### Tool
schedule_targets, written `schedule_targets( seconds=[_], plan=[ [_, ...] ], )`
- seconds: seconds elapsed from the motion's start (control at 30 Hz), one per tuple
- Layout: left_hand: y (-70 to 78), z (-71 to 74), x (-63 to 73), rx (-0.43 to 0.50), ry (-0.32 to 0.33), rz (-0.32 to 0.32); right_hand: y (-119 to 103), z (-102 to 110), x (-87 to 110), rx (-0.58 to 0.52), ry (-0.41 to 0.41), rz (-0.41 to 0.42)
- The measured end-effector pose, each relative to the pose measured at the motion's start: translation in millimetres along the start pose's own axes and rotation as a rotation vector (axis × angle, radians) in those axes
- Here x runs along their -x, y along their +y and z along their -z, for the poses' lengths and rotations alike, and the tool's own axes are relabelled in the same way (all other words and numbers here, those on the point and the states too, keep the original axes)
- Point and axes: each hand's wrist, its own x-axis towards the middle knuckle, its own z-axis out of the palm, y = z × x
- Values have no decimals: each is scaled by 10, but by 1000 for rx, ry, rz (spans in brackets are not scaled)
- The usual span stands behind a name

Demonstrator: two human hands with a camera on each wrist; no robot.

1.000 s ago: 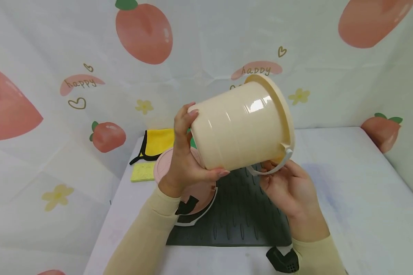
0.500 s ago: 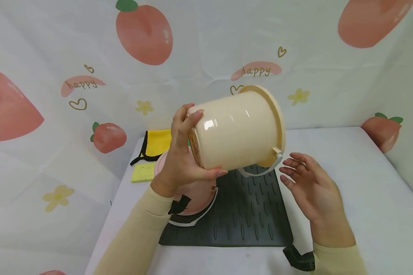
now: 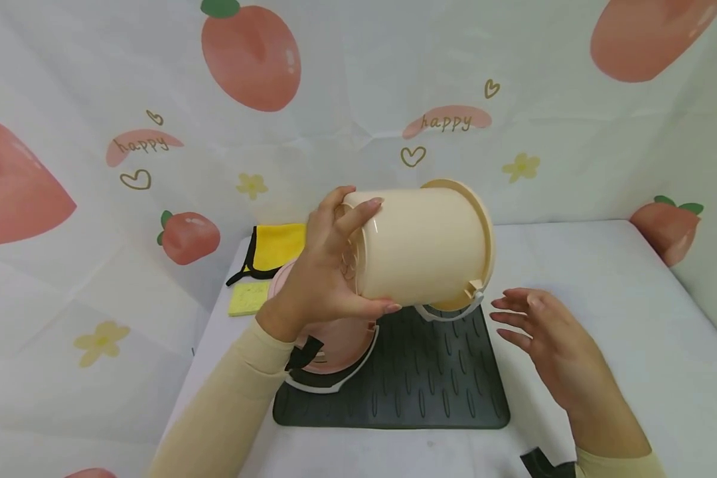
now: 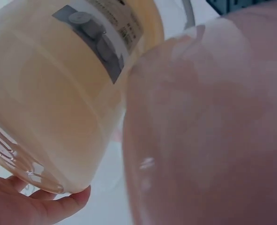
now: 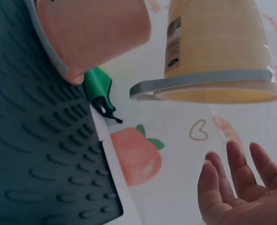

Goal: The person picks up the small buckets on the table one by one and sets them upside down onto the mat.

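Note:
In the head view a cream plastic bucket (image 3: 424, 245) is held in the air, lying on its side with its mouth to the right. My left hand (image 3: 319, 279) grips it round the base, thumb below and fingers above. Its pale handle (image 3: 454, 315) hangs under the rim. A printed label (image 4: 105, 44) shows on its wall in the left wrist view. My right hand (image 3: 558, 352) is apart from the bucket, to the right of its mouth, fingers extended and holding nothing. Partly behind my left wrist, a pink bucket (image 3: 340, 342) stands upside down.
Under the pink bucket lies a dark ribbed mat (image 3: 436, 378) on the white table (image 3: 603, 318). A yellow cloth with black edging (image 3: 277, 245) and a yellow sponge (image 3: 247, 299) lie at the back left. Something green (image 5: 98, 89) shows beyond the pink bucket.
My right hand has left the cream bucket's rim and moved right and down. The bucket has lowered and tipped closer to level, still in my left hand.

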Motion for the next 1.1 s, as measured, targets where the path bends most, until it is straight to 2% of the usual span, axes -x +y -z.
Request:
schedule_targets(
  seconds=[0.23, 0.4, 0.6, 0.73, 0.87, 0.97, 1.1],
  plan=[
    [-7, 3, -47, -66, -124, 60, 59, 97, 123, 120, 11, -9],
    [7, 16, -110, -91, -209, 23, 53, 219, 212, 170, 64, -25],
    [200, 134, -209, -152, -335, -7, 27, 411, 322, 166, 72, 7],
    [353, 231, -268, -193, -387, -22, 39, 495, 377, 163, 71, 29],
    [487, 319, -348, -212, -464, -33, 83, 552, 431, 175, 75, 13],
    [560, 312, -432, -224, -560, -10, 115, 593, 474, 193, 87, -15],
    [597, 187, -500, -246, -691, 61, 141, 616, 517, 238, 108, -27]
  ],
)
